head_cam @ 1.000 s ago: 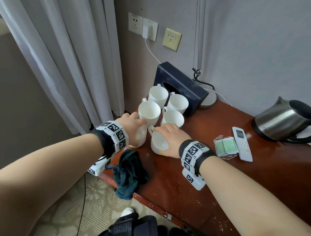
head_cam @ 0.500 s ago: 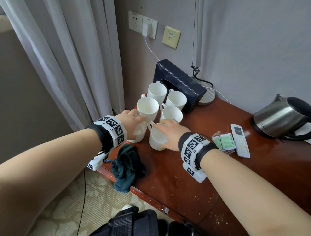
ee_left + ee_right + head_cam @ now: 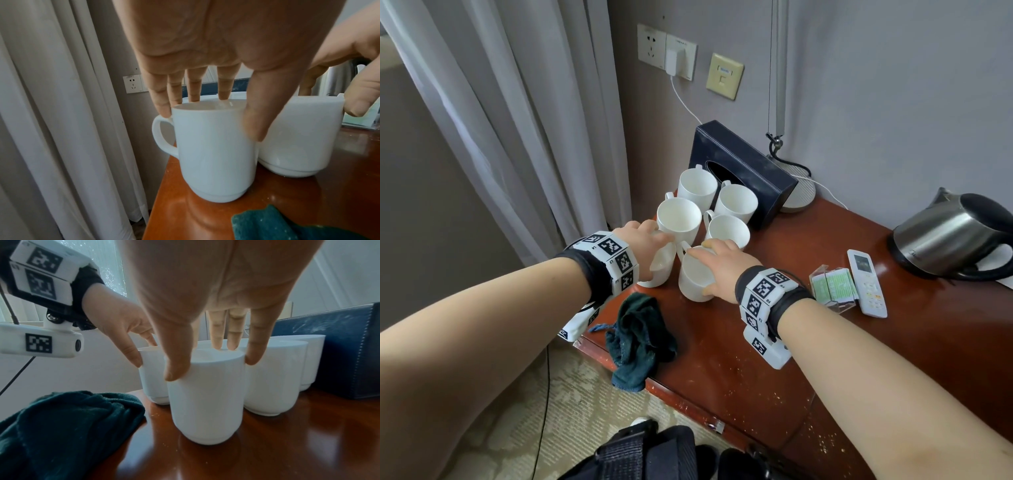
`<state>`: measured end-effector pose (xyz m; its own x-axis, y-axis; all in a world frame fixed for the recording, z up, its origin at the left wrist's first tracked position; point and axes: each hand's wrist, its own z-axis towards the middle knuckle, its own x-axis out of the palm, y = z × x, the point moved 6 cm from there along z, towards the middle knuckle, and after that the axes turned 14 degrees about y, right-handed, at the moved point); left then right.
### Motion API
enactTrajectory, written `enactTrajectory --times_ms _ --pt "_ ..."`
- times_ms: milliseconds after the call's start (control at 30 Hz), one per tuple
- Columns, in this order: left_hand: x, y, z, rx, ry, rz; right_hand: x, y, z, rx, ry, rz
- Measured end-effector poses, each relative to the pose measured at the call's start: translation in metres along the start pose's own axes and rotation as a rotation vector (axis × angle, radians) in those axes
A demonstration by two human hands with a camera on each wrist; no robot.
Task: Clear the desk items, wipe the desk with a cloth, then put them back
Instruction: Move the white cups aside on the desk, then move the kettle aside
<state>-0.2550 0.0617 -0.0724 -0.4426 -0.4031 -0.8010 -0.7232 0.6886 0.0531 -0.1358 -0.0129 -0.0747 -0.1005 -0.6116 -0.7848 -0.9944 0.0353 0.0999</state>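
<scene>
Head view: on the desk (image 3: pixel 808 342), left hand (image 3: pixel 645 245) grasps the near-left mug (image 3: pixel 659 270) from above; right hand (image 3: pixel 719 269) grasps the near-right mug (image 3: pixel 693 279), cloth (image 3: pixel 637 342) at its 7 o'clock.
Left wrist: fingertips (image 3: pixel 164 108) clasp that mug's (image 3: pixel 213 152) rim.
Right wrist: thumb (image 3: pixel 176 363) and fingers clamp the standing mug (image 3: pixel 205 402).

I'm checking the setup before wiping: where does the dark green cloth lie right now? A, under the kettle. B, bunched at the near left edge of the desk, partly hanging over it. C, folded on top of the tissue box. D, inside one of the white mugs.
B: in the head view the dark green cloth lies bunched at the near left edge of the desk, one end hanging over it, in front of the mugs.
</scene>
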Motion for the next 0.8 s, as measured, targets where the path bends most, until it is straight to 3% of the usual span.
enactTrajectory --times_ms 200,367,667,800 --pt "-0.019 -0.016 -0.018 -0.012 -0.143 0.003 0.004 -0.010 -0.020 -0.014 -0.051 0.060" --pt "-0.043 -0.065 -0.040 0.071 -0.236 -0.013 0.010 -0.043 -0.066 0.013 -0.122 0.110" --pt "-0.053 -0.199 -0.054 0.192 -0.200 -0.103 0.061 -0.159 -0.186 0.227 -0.132 0.185" --pt "-0.050 -0.245 -0.045 0.185 -0.155 -0.142 0.085 -0.210 -0.227 0.316 -0.103 0.219"
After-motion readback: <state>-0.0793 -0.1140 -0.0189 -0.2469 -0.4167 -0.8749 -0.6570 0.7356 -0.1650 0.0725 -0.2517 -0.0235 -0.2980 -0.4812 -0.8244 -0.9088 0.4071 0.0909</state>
